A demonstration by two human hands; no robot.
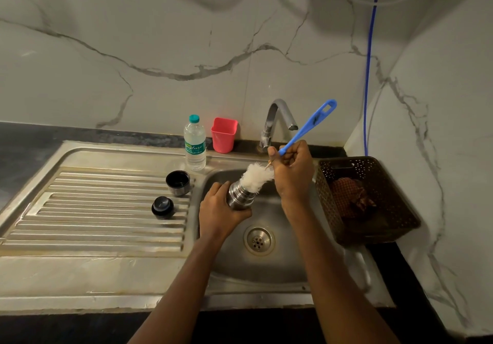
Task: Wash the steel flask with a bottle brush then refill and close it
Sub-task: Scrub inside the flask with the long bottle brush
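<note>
Flask: we see the steel flask held over the left part of the sink basin, up and left of the drain.
Axis: its long axis is tilted, and the open mouth points up and right, toward the tap.
Brush: the bottle brush has its white bristles at the mouth. Its blue handle rises up and right, roughly along the flask's line.
Left hand: the left hand wraps round the flask's lower body.
Right hand: the right hand is a fist round the handle's lower end, just above the bristles.
Lids: a black cup cap stands mouth up on the ribbed drainboard. A black stopper sits nearer us.
Back edge: a plastic water bottle and a pink cup stand just beside each other.
Right side: a brown perforated basket holds a crumpled cloth.
Room: we see a dark counter, veined marble walls meeting in a corner, and a blue cord hanging down.
Hidden: the left hand covers the flask's base. We cannot tell how deep the bristles reach.
</note>
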